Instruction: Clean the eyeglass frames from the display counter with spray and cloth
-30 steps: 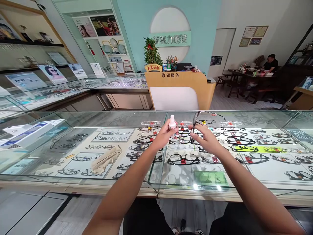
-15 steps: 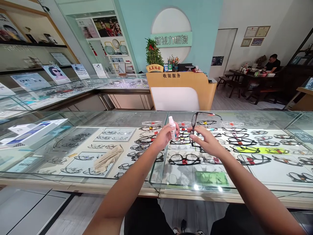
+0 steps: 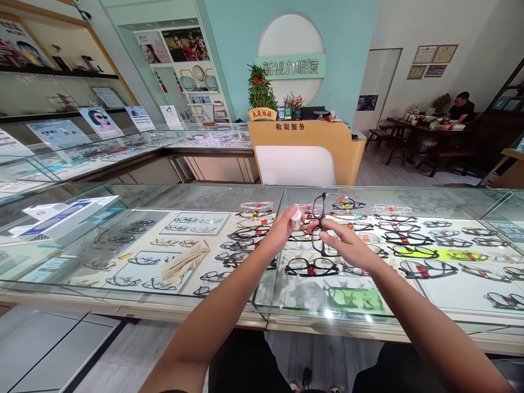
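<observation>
My left hand is closed round a small white spray bottle, its thumb on the top. The bottle points toward the eyeglasses, which my right hand grips close by on the right. These dark-framed glasses are held upright on end, one lens above the other, with the lenses turned toward the bottle. Both hands are above the glass display counter. A crumpled beige cloth lies on the counter glass, to the left of my left arm.
Rows of eyeglasses fill the case under the glass. A white and blue box rests on the counter at the left. Beyond stands a wooden cashier desk with a plant. A person sits at a far table.
The spray bottle has tilted toward the glasses, and my left thumb has come onto its top. My right hand has turned the glasses so both lenses show, facing the bottle.
</observation>
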A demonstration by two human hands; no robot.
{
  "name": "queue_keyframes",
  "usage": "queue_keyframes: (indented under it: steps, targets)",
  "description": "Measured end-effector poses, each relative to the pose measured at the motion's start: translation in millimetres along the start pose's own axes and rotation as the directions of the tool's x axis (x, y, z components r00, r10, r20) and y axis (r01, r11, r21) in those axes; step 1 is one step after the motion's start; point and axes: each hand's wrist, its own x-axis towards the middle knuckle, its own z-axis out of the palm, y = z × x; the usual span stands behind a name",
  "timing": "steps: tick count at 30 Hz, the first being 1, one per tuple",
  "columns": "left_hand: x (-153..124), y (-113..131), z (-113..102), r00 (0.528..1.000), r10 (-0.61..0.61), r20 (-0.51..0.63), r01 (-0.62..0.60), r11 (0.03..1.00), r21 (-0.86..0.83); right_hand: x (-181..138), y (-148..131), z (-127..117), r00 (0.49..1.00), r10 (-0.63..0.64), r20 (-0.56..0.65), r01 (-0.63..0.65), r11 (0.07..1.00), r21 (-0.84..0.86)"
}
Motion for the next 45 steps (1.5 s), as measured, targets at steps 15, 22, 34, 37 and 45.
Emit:
queue_keyframes:
  steps: [15,22,34,37,45]
  targets:
    - [-1.9,-3.4,0.1,0.999,0.004,-0.050,0.002,0.993,0.118,-0.3,-2.4,-0.2,0.999,0.030,0.012,-0.030,1.000,-0.011]
    - [-1.7,-3.3,0.1,0.997,-0.002,-0.071,0.012,0.990,0.138,-0.5,-1.7,0.3,0.999,0.038,0.014,-0.038,0.999,-0.004]
    - [-1.7,-2.4,0.8,0.997,-0.009,-0.077,0.020,0.990,0.140,-0.2,-2.4,-0.3,1.000,0.024,0.013,-0.023,1.000,-0.020]
    - [-1.9,-1.6,1.3,0.997,-0.010,-0.072,0.020,0.990,0.143,-0.1,-3.1,-0.2,1.000,0.021,0.009,-0.021,0.999,-0.027]
    - [-1.7,-1.6,1.2,0.998,-0.012,-0.069,0.022,0.989,0.146,-0.6,-3.2,0.1,1.000,0.024,0.012,-0.024,1.000,-0.011]
